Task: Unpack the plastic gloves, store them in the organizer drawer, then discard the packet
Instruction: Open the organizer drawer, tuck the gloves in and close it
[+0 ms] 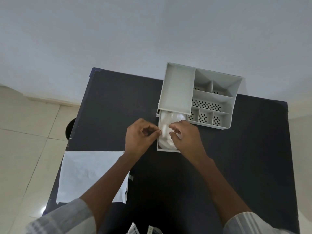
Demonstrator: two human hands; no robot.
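A grey organizer (pixel 177 88) stands on the dark table (pixel 118 102), its drawer (pixel 166 149) pulled out toward me. Crumpled translucent plastic gloves (pixel 166 125) lie inside the drawer. My left hand (pixel 140 137) is at the drawer's left wall, thumb and forefinger pinched on the gloves' edge. My right hand (pixel 185 137) rests over the right side of the drawer, fingers curled onto the gloves. A flat white packet (pixel 89 173) lies on the table's near left corner, partly under my left forearm.
The organizer's right half has several open compartments (pixel 209 105) with perforated floors. A dark round object (pixel 69 128) sits on the tiled floor left of the table. A white wall rises behind the table.
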